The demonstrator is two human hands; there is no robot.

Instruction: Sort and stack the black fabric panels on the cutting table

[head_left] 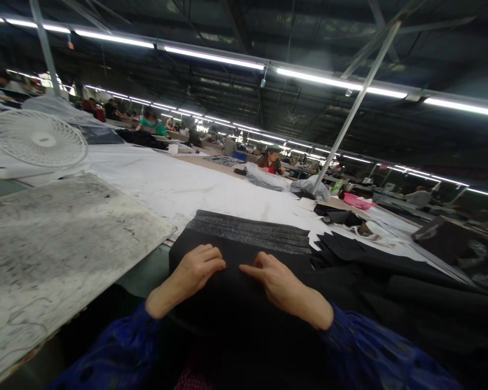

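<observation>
Sitting far left: white fan (38, 138), then stained board (65, 227). Left hand (201, 265) pinching black fabric (233, 246) at near edge of white-topped table (154, 176); right hand (272, 279) on same fabric, can't tell its grip. Black cut pieces (370, 257) at right.

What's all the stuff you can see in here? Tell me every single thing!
Fan: one, white, left
Stained board: one, off-white, left
White sheet: count unclear, white, across the table
Black cloth: count unclear, black, under the hands
Speckled strips: several, grey, beyond the hands
Cloth pieces: several, black, right
Basin: one, pink, right background
Poles: at least two, pale, left and right
Tube lights: many, white, overhead
People: several, mixed clothing, background
Sleeves: two, blue, bottom
Left hand: one, bare, centre
Right hand: one, bare, centre
</observation>
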